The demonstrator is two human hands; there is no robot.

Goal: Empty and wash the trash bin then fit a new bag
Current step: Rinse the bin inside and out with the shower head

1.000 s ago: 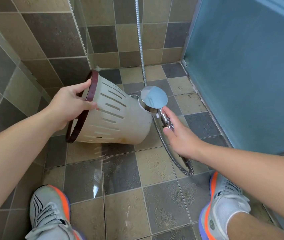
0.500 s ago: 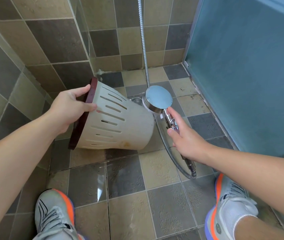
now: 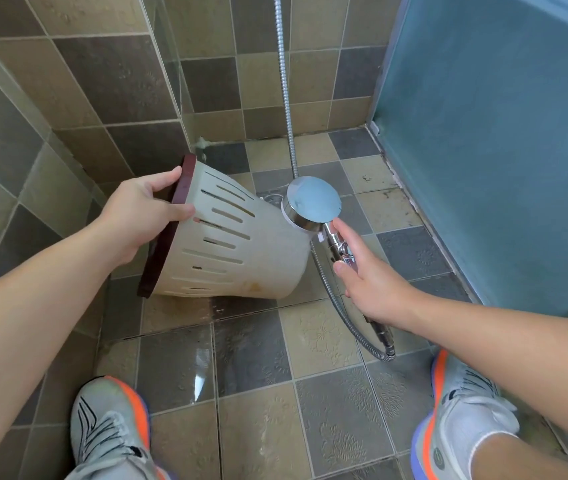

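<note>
One bin [image 3: 237,244], one shower head [image 3: 312,202], two shoes [image 3: 109,431], two hands [image 3: 137,216].

Bare forearms, no sleeves. Grey knit running shoes [image 3: 109,434] with black streaks, orange heel trim, purple sole edge; white ankle sock [image 3: 487,441] on right foot.

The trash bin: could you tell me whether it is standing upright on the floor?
No, the trash bin is tipped on its side, with the left hand gripping its dark red rim and its base toward the shower head.
</note>
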